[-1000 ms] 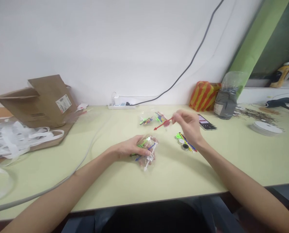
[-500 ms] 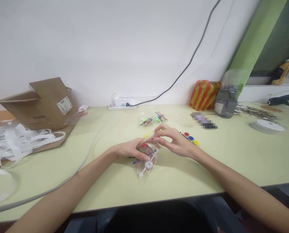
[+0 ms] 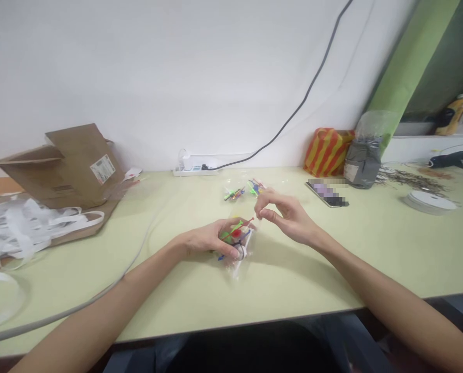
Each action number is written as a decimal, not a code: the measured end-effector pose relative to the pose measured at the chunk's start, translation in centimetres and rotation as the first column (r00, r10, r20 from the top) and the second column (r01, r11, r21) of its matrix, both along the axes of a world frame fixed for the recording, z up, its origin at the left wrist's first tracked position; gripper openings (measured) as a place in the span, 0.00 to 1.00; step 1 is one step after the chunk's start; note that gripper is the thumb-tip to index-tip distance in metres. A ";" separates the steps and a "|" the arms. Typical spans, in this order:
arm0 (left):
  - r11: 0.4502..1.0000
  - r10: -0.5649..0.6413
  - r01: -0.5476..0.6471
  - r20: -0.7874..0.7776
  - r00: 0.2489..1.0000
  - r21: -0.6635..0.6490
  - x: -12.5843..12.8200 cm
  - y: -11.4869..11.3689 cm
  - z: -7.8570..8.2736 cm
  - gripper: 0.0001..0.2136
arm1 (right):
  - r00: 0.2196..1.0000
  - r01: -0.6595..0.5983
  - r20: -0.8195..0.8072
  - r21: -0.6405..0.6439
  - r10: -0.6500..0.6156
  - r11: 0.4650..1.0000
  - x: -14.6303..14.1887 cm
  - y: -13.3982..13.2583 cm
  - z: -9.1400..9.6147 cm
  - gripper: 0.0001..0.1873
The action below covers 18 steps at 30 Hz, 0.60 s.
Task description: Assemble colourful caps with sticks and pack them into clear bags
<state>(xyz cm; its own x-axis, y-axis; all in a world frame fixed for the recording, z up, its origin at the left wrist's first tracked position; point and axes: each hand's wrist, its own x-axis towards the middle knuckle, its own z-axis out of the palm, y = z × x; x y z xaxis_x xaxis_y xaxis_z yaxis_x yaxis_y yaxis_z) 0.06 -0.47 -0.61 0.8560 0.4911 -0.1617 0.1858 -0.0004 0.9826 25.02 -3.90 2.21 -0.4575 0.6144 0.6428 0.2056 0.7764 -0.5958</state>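
My left hand (image 3: pixel 210 237) is closed around a clear plastic bag (image 3: pixel 235 269), thumb on top, above the table's middle. Inside the bag are colourful plastic arrow spinners: a white spinner (image 3: pixel 241 252) under the thumb, and green, red and blue ones beside it. My right hand (image 3: pixel 288 215) is just right of the bag and slightly higher, thumb and forefinger pinched together. A faint clear sliver shows below those fingertips; whether it belongs to the bag I cannot tell.
Two small clear bags of coloured pieces (image 3: pixel 234 194) lie behind my hands. A phone (image 3: pixel 327 192) and a white spool (image 3: pixel 429 202) are to the right. At left stand a cardboard box (image 3: pixel 66 173) and white straps (image 3: pixel 33 228). A grey cable (image 3: pixel 99 294) crosses the left side.
My right hand has moved right and slightly up, away from the bag's upper edge. The left hand keeps the bag, which has tilted so more coloured pieces show. The row of coloured discs is now hidden.
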 end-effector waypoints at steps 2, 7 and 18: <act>0.999 0.016 -0.016 0.020 1.000 -0.029 0.1 -0.2 0.1 0.33 | 0.999 0.024 -0.037 -0.004 -0.025 1.000 0.0 0.0 -0.1 0.13; 0.991 0.132 -0.133 0.129 0.983 0.000 0.7 -0.2 -0.1 0.28 | 0.944 0.292 -0.197 0.115 -0.266 0.950 -0.1 0.5 -0.4 0.11; 0.534 0.723 -0.817 0.383 0.575 0.216 -0.1 2.3 -0.1 0.31 | 0.775 0.306 0.501 0.236 -0.385 0.922 -0.5 3.0 -4.7 0.13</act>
